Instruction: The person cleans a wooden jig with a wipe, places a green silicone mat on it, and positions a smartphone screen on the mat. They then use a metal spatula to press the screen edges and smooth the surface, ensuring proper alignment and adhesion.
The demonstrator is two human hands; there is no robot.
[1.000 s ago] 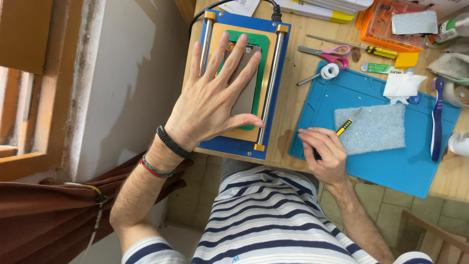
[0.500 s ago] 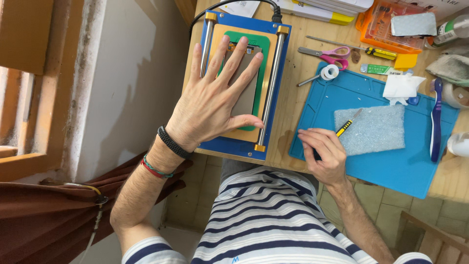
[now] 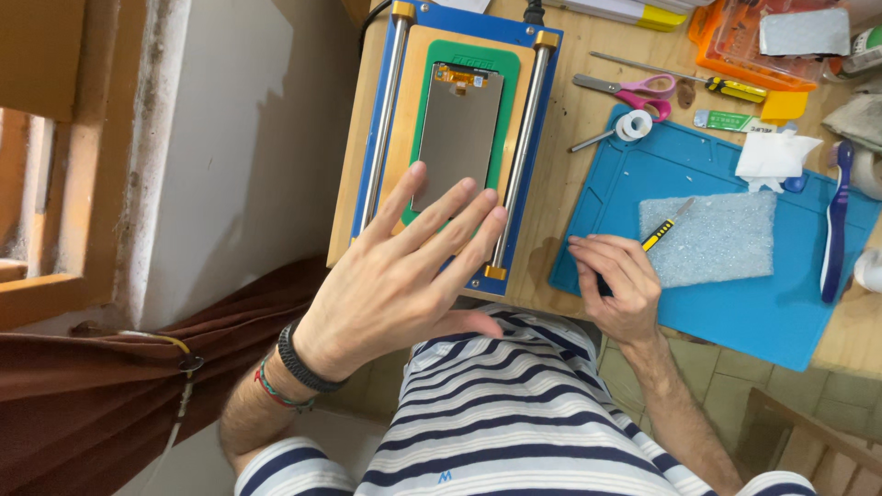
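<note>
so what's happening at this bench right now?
A person in a striped shirt sits at a wooden bench. Their left hand is spread open, raised over the near end of a blue-framed heating plate, holding nothing. A grey phone screen panel lies exposed on the plate's green pad. Their right hand grips a yellow-and-black utility knife at the edge of a blue silicone mat, beside a grey foam sheet.

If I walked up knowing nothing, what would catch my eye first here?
Probably the spread left hand, lifted open above the near end of a blue-framed machine at the table's left, where a phone screen panel lies on a green pad. To the right, the right hand grips a yellow-and-black knife at the edge of a bright blue mat, beside a pale foam sheet.
</note>
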